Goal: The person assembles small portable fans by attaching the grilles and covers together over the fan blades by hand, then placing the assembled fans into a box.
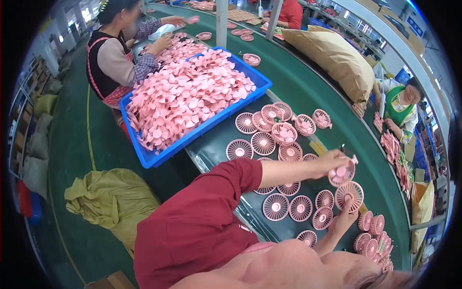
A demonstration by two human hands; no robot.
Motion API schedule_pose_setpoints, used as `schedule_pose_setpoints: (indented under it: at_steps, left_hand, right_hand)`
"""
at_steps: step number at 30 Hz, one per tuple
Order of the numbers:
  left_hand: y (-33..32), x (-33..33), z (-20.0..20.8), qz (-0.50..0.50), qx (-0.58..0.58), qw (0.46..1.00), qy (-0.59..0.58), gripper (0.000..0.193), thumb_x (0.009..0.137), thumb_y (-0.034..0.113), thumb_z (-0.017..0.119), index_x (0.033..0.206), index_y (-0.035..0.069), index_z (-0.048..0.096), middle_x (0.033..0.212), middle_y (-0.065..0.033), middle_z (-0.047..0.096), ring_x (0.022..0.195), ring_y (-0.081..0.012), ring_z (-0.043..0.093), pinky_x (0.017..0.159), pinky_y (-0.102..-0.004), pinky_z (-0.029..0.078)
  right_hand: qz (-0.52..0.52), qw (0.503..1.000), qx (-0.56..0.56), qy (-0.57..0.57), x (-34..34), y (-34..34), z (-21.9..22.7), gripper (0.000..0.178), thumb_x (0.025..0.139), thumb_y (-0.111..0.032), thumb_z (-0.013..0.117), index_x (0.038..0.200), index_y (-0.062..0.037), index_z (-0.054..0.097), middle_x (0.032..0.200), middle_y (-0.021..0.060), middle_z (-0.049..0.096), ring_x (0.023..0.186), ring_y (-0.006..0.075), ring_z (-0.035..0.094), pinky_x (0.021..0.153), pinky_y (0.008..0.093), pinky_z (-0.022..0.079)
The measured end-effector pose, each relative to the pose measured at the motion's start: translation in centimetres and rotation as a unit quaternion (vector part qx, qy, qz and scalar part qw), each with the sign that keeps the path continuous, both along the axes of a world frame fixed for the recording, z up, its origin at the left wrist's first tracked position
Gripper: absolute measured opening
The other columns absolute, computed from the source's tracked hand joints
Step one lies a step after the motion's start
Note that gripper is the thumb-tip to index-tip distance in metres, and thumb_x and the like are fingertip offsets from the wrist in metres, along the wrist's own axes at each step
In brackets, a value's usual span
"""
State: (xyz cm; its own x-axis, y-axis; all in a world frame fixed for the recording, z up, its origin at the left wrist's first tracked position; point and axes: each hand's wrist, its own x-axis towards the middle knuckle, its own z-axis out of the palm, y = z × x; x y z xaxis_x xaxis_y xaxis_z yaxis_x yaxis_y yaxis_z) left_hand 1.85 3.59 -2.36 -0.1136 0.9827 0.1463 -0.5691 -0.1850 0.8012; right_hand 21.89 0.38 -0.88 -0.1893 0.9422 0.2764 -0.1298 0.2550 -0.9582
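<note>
My left hand, out of a dark red sleeve, is closed at the rim of a pink fan housing with pink blades inside. A small dark tip and a pink bit show past its fingers, too small to name. Just nearer to me, my right hand grips a round pink fan grille from below, its ribbed face showing. Several more fan grilles lie on the dark worktop to the left of my hands. Beyond them, some housings hold loose blades.
A blue tray heaped with pink fan blades stands at the far left. A green conveyor belt runs past on the right. Stacked grilles sit near my right arm. Co-workers work at the far left and right. A greenish sack lies at left.
</note>
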Motion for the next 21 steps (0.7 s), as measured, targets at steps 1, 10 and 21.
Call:
schedule_pose_setpoints:
  at_steps: [1, 10, 21]
  left_hand:
    - [-2.0, 0.4, 0.9, -0.071, 0.0, 0.995, -0.064, 0.033, 0.098, 0.027, 0.058, 0.117, 0.0, 0.058, 0.104, -0.0068, 0.063, 0.096, -0.0144, 0.063, 0.081, -0.0278, 0.054]
    - [-9.4, 2.5, -0.3, -0.179, -0.073, 0.961, -0.2, 0.03, 0.102, 0.028, 0.051, 0.121, 0.005, 0.053, 0.112, -0.008, 0.063, 0.098, -0.0165, 0.066, 0.079, -0.0342, 0.059]
    - [-13.8, 6.6, -1.2, 0.111, 0.008, 0.988, 0.106, 0.032, 0.105, 0.028, 0.043, 0.128, 0.006, 0.049, 0.116, -0.0071, 0.058, 0.105, -0.013, 0.058, 0.091, -0.0284, 0.048]
  right_hand:
    - [-0.008, 0.997, 0.038, -0.061, -0.3, -0.6, 0.4, 0.028, 0.095, -0.013, 0.063, 0.116, 0.0045, 0.062, 0.105, 0.0079, 0.067, 0.089, 0.0132, 0.063, 0.078, 0.0253, 0.052]
    - [-0.109, 0.877, 0.35, -0.31, -1.9, -5.2, -1.5, 0.046, 0.096, -0.02, 0.057, 0.135, 0.0034, 0.048, 0.138, 0.0201, 0.052, 0.127, 0.0365, 0.048, 0.108, 0.0446, 0.035]
    - [0.007, 0.983, 0.152, -0.106, -4.0, -9.3, -3.6, 0.095, 0.09, -0.066, 0.049, 0.149, 0.0022, 0.02, 0.147, 0.0205, 0.034, 0.136, 0.0323, 0.036, 0.112, 0.041, 0.03]
